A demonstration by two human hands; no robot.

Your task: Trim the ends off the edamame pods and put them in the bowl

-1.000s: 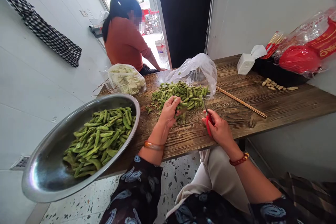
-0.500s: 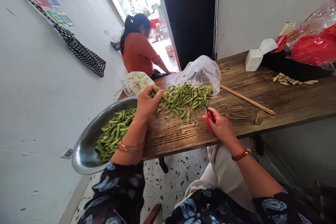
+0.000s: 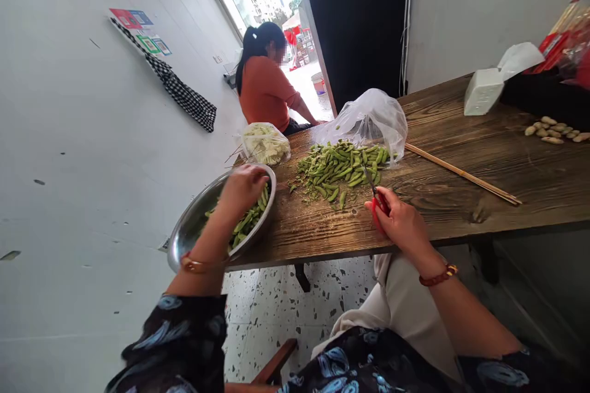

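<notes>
My left hand (image 3: pixel 243 187) is over the metal bowl (image 3: pixel 187 232), its fingers curled and slightly blurred; whatever they hold is hidden. Green soybean pods (image 3: pixel 249 221) lie in the bowl, partly covered by my hand and forearm. My right hand (image 3: pixel 403 221) grips scissors (image 3: pixel 379 206) by their red handles, just above the table's front part. The blades point up and away, toward a pile of pods (image 3: pixel 338 169) on the wooden table (image 3: pixel 318 227). Small green trimmings are scattered around that pile.
Behind the pile rests a clear plastic bag (image 3: pixel 375 113); another bag with pale contents (image 3: pixel 265 142) sits beyond the bowl. Chopsticks (image 3: pixel 463 173), peanuts (image 3: pixel 553 129) and a tissue pack (image 3: pixel 483 91) lie to the right. A person in an orange top (image 3: pixel 265 89) sits past the table.
My left hand has moved left and down from beside the pod pile to over the bowl. The right hand still holds the scissors in nearly the same place. The view has shifted.
</notes>
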